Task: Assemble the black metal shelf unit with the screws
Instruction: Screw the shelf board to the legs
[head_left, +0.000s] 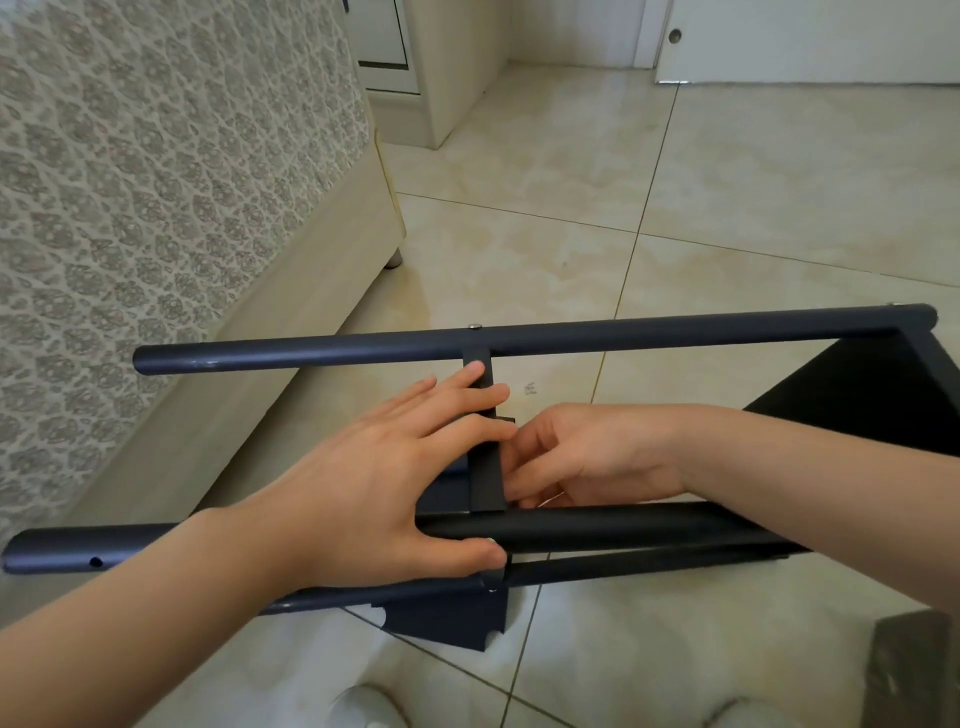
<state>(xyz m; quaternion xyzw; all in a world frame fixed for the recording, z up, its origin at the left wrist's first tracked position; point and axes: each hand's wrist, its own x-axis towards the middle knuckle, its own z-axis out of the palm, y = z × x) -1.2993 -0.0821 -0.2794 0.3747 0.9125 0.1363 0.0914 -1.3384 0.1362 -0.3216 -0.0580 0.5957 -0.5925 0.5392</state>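
Note:
The black metal shelf unit lies on its side on the tiled floor. Its far pole (571, 335) runs left to right, with a screw head (474, 326) on top at the middle. The near pole (597, 525) runs parallel below. A flat shelf edge (485, 467) spans between them. My left hand (395, 473) lies across that edge with fingers spread and the thumb against the near pole. My right hand (576, 457) reaches in from the right, its curled fingers at the shelf edge; whether they pinch a screw is hidden. A black end panel (872, 384) closes the right side.
A bed with a patterned cover (156, 182) and a cream base stands along the left. A white cabinet (415, 67) and a door (805, 41) are at the back. A small screw packet (529, 388) lies on the tiles. A dark object (914, 670) sits at the bottom right.

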